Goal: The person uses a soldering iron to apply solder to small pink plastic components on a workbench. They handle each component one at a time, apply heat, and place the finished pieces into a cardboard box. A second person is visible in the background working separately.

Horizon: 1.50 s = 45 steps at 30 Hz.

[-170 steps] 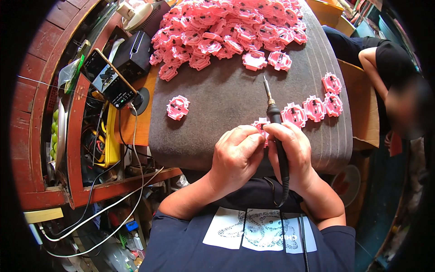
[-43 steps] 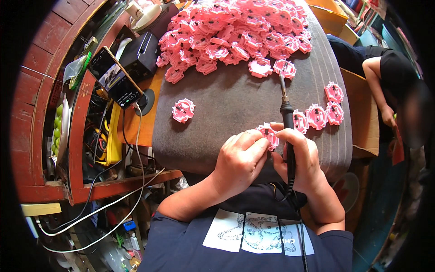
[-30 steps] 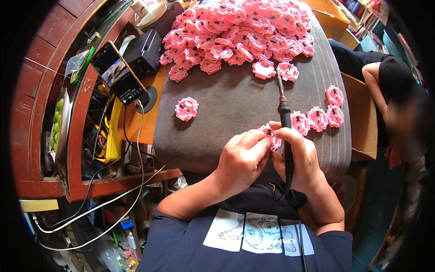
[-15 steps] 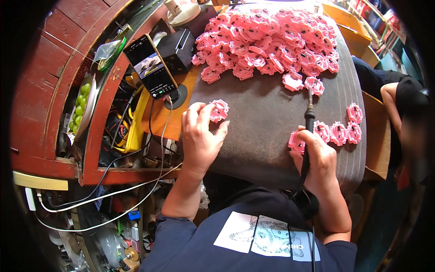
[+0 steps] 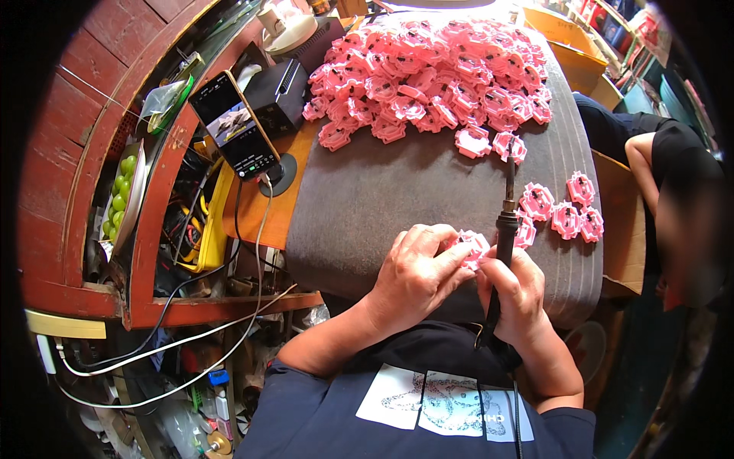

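Between the fingertips of my left hand (image 5: 419,269) is a small pink plastic part (image 5: 472,249) with a notched outline. My right hand (image 5: 521,294) is closed around a soldering iron (image 5: 502,245), whose dark handle slants down past the palm. The iron's thin metal tip points away from me, close to a loose pink part (image 5: 509,147) below the heap. Thumb and fingers of the right hand come up against the held part's right side; whether they grip it I cannot tell. Another pink part (image 5: 524,229) lies just beyond the right hand, partly behind the iron.
A large heap of pink parts (image 5: 428,76) covers the far end of the dark board (image 5: 367,206). Several more lie at the right (image 5: 566,219). A phone on a stand (image 5: 235,126) is at the left, with cables hanging down. Someone's arm (image 5: 644,164) shows beyond the right edge.
My left hand has come right and nearer with the pink part, from the board's left side to my right hand. The small group at right sits differently. The whole view has shifted slightly.
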{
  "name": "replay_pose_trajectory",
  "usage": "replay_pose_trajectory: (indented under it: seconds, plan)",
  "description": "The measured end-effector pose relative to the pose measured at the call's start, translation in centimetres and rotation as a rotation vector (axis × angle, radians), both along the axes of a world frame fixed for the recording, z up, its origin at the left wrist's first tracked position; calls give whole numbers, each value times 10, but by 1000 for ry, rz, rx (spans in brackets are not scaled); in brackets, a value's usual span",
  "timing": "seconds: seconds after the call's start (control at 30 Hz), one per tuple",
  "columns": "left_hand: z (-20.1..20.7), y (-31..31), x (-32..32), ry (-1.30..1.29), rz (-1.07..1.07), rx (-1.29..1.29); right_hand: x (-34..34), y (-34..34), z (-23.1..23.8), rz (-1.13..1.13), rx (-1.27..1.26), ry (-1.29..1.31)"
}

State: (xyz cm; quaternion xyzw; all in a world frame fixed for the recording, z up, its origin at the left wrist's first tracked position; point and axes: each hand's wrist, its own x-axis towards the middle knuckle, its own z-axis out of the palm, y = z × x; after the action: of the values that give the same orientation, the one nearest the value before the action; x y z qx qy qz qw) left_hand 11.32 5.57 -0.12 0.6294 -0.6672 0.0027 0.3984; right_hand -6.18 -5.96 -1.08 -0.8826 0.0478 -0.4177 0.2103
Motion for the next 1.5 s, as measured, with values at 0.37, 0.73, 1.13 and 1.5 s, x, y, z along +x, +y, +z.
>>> replay_pose_trajectory:
  seconds: [0.37,0.73,1.13,1.5]
  plan:
    - [0,1,4,5,-50,0,-4,-7,17,144,-2,117]
    - [-2,5,-13,97,29,-29,6,4,5,26,141,-27]
    - [2,-6,-16,244,-13,31,10,6,3,-32,252,-77]
    - [7,-11,-14,266,2,104,5,7,-2,58,26,-165]
